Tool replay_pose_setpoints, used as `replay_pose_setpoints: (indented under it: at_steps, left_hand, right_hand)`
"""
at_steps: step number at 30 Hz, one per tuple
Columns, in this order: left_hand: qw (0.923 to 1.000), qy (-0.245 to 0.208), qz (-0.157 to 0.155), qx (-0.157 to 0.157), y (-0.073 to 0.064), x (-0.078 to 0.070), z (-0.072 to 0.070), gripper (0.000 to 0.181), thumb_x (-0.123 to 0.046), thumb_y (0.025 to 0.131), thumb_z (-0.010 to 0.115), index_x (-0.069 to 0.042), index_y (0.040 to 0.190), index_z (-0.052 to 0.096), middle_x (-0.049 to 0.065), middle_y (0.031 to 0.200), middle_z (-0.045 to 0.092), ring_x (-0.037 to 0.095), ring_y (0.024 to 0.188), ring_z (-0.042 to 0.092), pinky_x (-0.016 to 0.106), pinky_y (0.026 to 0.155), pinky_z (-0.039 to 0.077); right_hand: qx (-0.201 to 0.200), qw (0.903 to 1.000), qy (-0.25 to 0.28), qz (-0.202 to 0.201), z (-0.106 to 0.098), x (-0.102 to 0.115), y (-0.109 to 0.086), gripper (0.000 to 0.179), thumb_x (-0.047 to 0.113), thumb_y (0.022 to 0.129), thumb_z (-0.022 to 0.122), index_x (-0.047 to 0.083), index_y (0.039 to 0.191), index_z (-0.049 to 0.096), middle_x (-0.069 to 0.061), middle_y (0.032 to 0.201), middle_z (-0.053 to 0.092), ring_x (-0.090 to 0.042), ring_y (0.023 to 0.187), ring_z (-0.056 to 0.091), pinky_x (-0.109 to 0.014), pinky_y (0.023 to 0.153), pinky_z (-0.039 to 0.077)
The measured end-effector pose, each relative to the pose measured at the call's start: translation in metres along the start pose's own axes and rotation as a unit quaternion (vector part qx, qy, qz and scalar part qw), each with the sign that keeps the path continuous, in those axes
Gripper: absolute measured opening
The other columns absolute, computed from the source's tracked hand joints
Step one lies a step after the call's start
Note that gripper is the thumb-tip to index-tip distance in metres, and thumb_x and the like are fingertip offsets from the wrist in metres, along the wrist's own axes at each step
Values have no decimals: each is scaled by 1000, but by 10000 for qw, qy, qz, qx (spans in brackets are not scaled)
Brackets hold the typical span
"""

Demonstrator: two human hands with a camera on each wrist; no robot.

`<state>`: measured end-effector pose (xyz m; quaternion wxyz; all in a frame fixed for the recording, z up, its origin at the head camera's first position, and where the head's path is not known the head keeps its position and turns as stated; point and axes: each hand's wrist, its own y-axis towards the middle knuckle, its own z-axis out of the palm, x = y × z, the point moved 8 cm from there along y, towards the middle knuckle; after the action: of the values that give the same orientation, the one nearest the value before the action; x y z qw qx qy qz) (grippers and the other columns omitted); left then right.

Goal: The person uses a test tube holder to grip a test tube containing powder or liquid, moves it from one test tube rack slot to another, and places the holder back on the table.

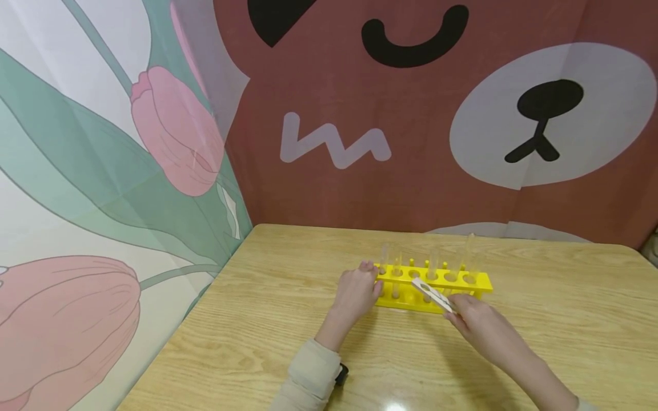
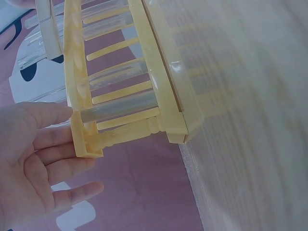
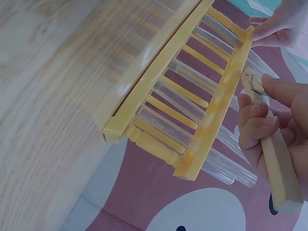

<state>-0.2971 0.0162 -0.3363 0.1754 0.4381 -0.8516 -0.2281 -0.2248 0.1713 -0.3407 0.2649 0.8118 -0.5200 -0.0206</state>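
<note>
A yellow test tube rack (image 1: 483, 281) stands on the wooden table with several clear test tubes (image 3: 219, 169) upright in its holes. At the rack's left end my left hand (image 1: 354, 292) pinches the top plate between thumb and fingers, as the left wrist view also shows the thumb (image 2: 53, 113) at its edge. My right hand (image 1: 483, 328) grips a wooden test tube holder (image 1: 433, 295), with the thumb near its metal spring (image 3: 256, 88). The holder's jaw end slants over the front of the rack near the middle holes, overlapping them in the head view.
The light wood table (image 1: 247, 331) runs back to a fabric backdrop (image 1: 329, 194) with a bear's face. On the left hangs a tulip-print curtain (image 1: 177, 131). A small black object (image 1: 341, 374) shows at my left sleeve.
</note>
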Motion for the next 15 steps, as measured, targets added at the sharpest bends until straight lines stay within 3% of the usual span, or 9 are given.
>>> replay_pose_setpoints:
  at_steps: [10,15]
  left_hand:
    - [10000,-23,-9,39,1,0,1,17,-23,82,62,-10,90,70,2,99,65,14,92,61,22,49,42]
    - [10000,1,-1,11,1,0,0,16,-22,81,62,-10,88,70,1,95,65,13,85,63,22,46,39]
  right_hand:
    - [90,9999,19,99,0,1,1,16,7,76,69,4,82,55,0,73,51,-8,55,37,-20,44,33]
    - [25,10000,-13,64,0,1,1,18,7,75,69,2,86,56,-2,75,55,-8,56,40,-21,44,35]
